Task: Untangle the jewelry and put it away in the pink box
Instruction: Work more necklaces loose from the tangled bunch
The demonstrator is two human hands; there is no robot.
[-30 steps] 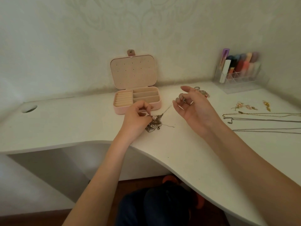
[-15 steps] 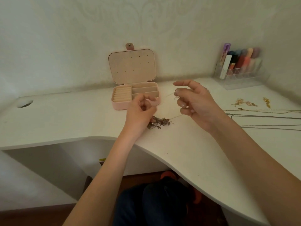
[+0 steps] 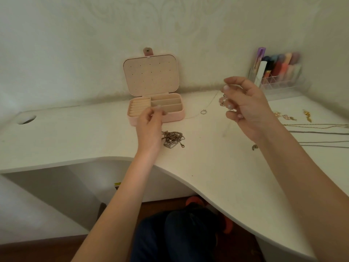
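Pale patterned wallpaper backs a white curved tabletop (image 3: 217,167) set into a corner. At the wall stands the pink hinged jewelry box (image 3: 171,118), lid upright, with a ribbed ring section on the left and three long compartments on the right.

The left hand (image 3: 150,125) is raised just in front of the box, fingers curled together at the tips. A thin silver chain with a small ring pendant (image 3: 203,111) runs from about this hand, across the front right corner of the box, up to the right hand (image 3: 247,108); whether the left grip actually pinches the chain end cannot be told. The right hand is lifted above the tabletop, thumb and forefinger closed on the upper end of the chain, the remaining fingers loosely bent.

A tangled clump of dark metal chains (image 3: 172,138) lies on the tabletop, just right of the left wrist and apart from the box.

Further right lie gold drop earrings (image 3: 285,116) and several long straightened chains (image 3: 321,133). A clear plastic organiser holding coloured tubes (image 3: 279,72) sits in the corner. A round cable hole (image 3: 26,120) is cut at far left.
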